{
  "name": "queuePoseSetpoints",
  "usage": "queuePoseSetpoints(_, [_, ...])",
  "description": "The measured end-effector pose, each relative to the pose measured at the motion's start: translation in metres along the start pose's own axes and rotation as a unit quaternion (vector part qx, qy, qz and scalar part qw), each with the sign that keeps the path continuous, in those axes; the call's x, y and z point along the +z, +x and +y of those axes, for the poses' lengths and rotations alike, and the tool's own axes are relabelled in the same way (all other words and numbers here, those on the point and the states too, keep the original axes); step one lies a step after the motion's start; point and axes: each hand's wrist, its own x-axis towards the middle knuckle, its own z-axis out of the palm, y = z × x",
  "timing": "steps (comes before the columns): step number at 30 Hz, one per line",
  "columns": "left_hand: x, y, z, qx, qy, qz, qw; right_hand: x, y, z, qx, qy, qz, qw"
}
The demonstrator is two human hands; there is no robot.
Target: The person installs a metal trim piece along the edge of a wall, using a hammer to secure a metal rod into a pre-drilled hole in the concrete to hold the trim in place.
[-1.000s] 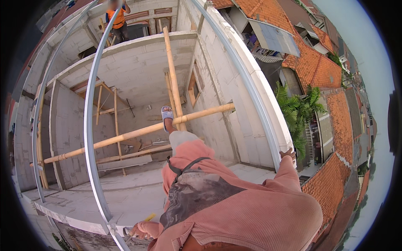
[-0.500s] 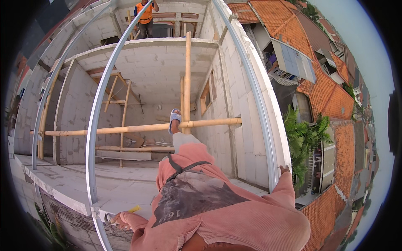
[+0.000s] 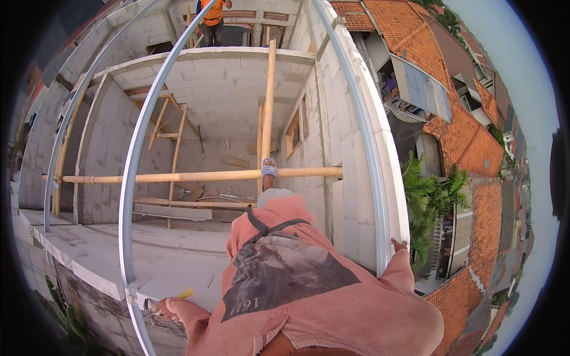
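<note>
At the lower left, my left hand (image 3: 162, 308) is closed around a tool with a yellow handle (image 3: 186, 293) and a metal part on its other side; its exact kind is hard to make out. It is beside a silver metal channel (image 3: 127, 237) that rises over the block wall. My right hand (image 3: 399, 244) rests with fingers apart on the white top edge of the right wall (image 3: 396, 202), close to another metal channel (image 3: 371, 136). My sandalled foot (image 3: 269, 168) is on a horizontal bamboo pole (image 3: 208, 176).
An upright bamboo pole (image 3: 269, 107) crosses the horizontal one. Far below lies the room floor with loose boards (image 3: 234, 161). A person in an orange vest (image 3: 212, 16) stands beyond the cross wall (image 3: 208, 53). Tiled roofs (image 3: 439, 107) and a palm (image 3: 430, 184) lie outside at right.
My foot has shifted right along the bamboo pole and now sits across it. My body leans slightly right; my left hand keeps the yellow-handled tool and my right hand stays on the wall.
</note>
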Motion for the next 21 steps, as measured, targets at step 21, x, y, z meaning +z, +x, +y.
queuePoseSetpoints(21, [-0.015,0.013,0.018,-0.044,-0.047,0.007,0.998,0.011,0.013,-0.019,0.062,-0.013,-0.022,0.998])
